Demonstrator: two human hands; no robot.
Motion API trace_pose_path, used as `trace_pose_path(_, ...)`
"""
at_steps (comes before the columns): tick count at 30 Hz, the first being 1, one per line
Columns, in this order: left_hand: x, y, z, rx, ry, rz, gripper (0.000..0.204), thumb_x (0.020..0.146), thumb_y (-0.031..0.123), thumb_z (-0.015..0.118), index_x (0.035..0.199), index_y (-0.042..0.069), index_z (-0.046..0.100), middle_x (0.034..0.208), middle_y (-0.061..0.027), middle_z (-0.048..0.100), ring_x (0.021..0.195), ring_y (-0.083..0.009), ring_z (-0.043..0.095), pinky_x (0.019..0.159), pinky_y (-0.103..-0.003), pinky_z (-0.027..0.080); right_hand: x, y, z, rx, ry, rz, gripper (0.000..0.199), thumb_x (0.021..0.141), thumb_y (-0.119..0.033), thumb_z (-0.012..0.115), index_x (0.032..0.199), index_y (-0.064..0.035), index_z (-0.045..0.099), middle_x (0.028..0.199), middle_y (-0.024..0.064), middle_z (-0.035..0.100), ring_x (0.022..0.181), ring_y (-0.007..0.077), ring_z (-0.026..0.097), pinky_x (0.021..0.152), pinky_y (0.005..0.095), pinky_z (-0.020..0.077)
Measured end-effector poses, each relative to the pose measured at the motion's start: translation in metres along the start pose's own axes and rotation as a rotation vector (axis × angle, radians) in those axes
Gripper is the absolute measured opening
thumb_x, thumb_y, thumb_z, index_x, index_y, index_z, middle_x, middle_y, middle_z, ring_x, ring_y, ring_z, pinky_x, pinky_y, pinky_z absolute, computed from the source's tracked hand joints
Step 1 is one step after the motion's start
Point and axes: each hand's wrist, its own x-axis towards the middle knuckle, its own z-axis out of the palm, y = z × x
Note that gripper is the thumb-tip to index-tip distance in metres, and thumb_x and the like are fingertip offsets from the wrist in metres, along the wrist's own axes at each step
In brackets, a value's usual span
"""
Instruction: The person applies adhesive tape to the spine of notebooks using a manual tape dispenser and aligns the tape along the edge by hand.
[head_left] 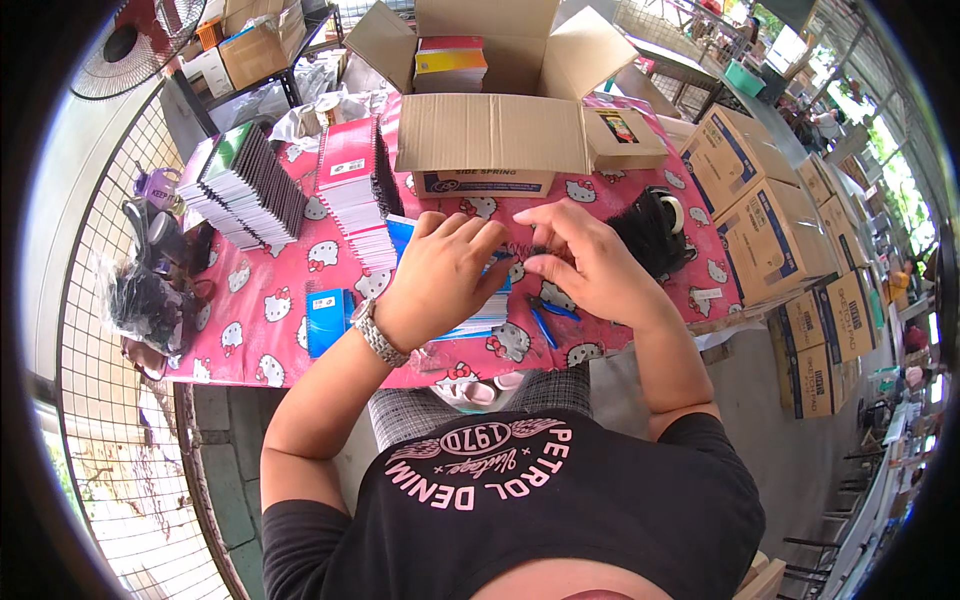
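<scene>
At the centre of the frame a thin stack of blue-covered notebooks [480,318] lies flat on the pink cartoon-cat tablecloth [270,300], mostly hidden under both hands. It looks light and somewhat floppy, the covers probably slick, so it is best gripped along the bound edge rather than by a loose corner.

The left hand [440,275] curls over the stack with fingers bent, pressing on it. The right hand [585,260] pinches something small and dark at its fingertips (possibly a spiral binding; too small to tell).

Just right of the hands sits a black bundle of coils [645,235]. Above, an open brown cardboard box [495,130] holds more books; upper left stand two fanned piles of spiral notebooks [245,185].
</scene>
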Motion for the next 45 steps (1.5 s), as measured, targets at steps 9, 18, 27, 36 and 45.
trace_pose_path(9, 0.012, 0.003, 0.007, -0.056, 0.048, -0.005, 0.013, 0.092, 0.022, 0.064, 0.099, 0.011, 0.062, 0.097, -0.0035, 0.065, 0.105, -0.0235, 0.061, 0.101, -0.052, 0.034, -0.049, 0.334, 0.111, -1.175, 0.235, 0.452, 0.049, 0.092, -0.047, 0.061, 0.116, -0.0050, 0.060, 0.114, 0.0221, 0.064, 0.098, 0.0432, 0.064, 0.079, 0.0486, 0.0546)
trace_pose_path(18, -0.015, -0.014, 0.005, 0.037, 0.115, -0.300, 0.041, 0.081, 0.038, 0.077, 0.105, 0.009, 0.061, 0.108, -0.0102, 0.058, 0.114, -0.0319, 0.051, 0.098, -0.052, 0.040, 0.052, 0.092, 0.008, 0.811, -0.130, 0.221, 0.042, 0.082, -0.027, 0.065, 0.112, 0.0028, 0.067, 0.107, 0.0159, 0.071, 0.097, 0.0231, 0.066, 0.087, 0.0376, 0.0507)
trace_pose_path(27, -0.005, -0.017, 0.001, -0.068, 0.148, -0.240, 0.032, 0.075, 0.021, 0.075, 0.099, 0.005, 0.061, 0.101, -0.0135, 0.057, 0.104, -0.0354, 0.052, 0.091, -0.045, 0.046, 0.067, 0.043, -0.032, 1.067, -0.553, -0.056, 0.046, 0.081, -0.018, 0.068, 0.122, 0.0021, 0.065, 0.134, 0.0187, 0.060, 0.116, 0.0266, 0.063, 0.100, 0.0390, 0.0481)
trace_pose_path(36, -0.020, -0.047, -0.009, -0.159, 0.105, -0.304, 0.032, 0.080, 0.017, 0.073, 0.104, 0.002, 0.060, 0.100, -0.0165, 0.056, 0.101, -0.0362, 0.055, 0.089, -0.044, 0.047, 0.091, 0.050, -0.029, 0.416, -0.546, 0.007, 0.046, 0.081, -0.022, 0.073, 0.121, -0.0008, 0.067, 0.134, 0.0178, 0.059, 0.121, 0.0272, 0.059, 0.102, 0.0398, 0.0467)
trace_pose_path(45, -0.018, -0.057, -0.011, -0.399, 0.114, -0.223, 0.030, 0.082, 0.014, 0.073, 0.107, 0.002, 0.061, 0.101, -0.0166, 0.061, 0.088, -0.0345, 0.063, 0.078, -0.040, 0.052, 0.106, 0.050, -0.018, 0.683, -0.582, -0.031, 0.047, 0.082, -0.022, 0.073, 0.122, 0.0023, 0.065, 0.133, 0.0143, 0.060, 0.119, 0.0227, 0.058, 0.103, 0.0360, 0.0451)
